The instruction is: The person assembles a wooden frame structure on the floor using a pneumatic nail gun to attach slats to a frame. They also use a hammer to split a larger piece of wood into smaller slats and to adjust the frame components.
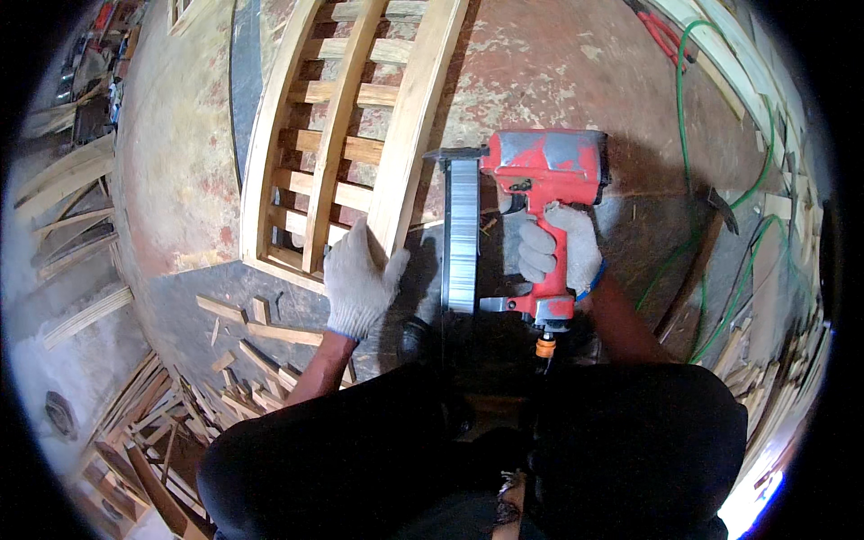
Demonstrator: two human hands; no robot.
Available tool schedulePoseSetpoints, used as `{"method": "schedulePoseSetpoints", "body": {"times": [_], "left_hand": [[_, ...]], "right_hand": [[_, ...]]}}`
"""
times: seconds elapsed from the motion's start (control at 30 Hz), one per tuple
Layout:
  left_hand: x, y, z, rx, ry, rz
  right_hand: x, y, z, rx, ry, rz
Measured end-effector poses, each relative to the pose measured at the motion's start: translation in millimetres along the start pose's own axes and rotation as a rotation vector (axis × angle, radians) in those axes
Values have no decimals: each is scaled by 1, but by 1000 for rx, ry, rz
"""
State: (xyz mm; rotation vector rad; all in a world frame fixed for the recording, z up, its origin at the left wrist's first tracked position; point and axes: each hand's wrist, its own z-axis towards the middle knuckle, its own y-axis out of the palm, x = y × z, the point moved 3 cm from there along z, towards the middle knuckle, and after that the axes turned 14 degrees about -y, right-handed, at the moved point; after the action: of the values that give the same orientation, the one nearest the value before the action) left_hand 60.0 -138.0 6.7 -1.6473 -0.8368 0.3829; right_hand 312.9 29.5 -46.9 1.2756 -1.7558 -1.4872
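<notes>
A workshop floor (531, 81), worn and patchy in its paint and darker near the person's knees, spreads under the work, with offcuts (220, 309) scattered to the left and a green hose (681, 108) looping past a hammer (723, 211) on the right. The slatted wooden frame (409, 135) lies on the floor ahead and a little left, its near end close to the person. The gloved left hand (360, 277) rests at the near end of its right rail, fingers and thumb part-spread; whether they clamp the wood cannot be told. The gloved right hand (565, 247) has its fingers wrapped around the handle of a red nail gun (549, 166), whose nose points left at that rail's outer side; contact is unclear. The step in hand seems to be steadying the frame and lining up the tool. The next move would call for a square, firm nose against the wood, with the left fingers well clear.
</notes>
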Motion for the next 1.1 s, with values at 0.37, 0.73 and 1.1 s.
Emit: {"method": "schedulePoseSetpoints", "body": {"times": [0.37,0.73,1.1], "left_hand": [[-25,11,-32,-19,-84,54],[-23,13,-33,61,-75,18],[-29,4,-40,60,78,121]], "right_hand": [[17,0,-2,10,41,59],[22,0,-7,17,42,26],[20,-13,-41,155,90,-211]]}}
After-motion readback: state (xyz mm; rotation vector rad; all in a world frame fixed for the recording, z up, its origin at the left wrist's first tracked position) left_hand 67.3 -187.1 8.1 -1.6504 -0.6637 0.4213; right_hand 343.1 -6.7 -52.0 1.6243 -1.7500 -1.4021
